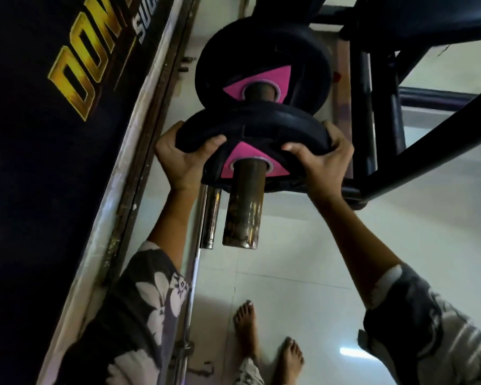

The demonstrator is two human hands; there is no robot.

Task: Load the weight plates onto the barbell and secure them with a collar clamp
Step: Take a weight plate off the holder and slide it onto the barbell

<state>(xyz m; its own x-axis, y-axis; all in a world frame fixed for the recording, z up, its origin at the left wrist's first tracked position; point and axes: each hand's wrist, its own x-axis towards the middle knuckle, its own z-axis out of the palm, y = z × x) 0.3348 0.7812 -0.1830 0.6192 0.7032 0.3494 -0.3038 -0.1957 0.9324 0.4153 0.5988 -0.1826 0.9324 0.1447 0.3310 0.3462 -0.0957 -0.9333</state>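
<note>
The near plate (257,129) sits between the hands, threaded on the sleeve (243,212). The left hand (184,157) grips its left rim and the right hand (317,159) its right rim, fingers curled over the edge. The far plate (261,59) sits further along, apart. The sleeve's long axis runs away from the person, its free end pointing back toward them.

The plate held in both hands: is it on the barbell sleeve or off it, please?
On: the barbell sleeve runs through the centre hole of the plate, its end projecting past it.
</note>
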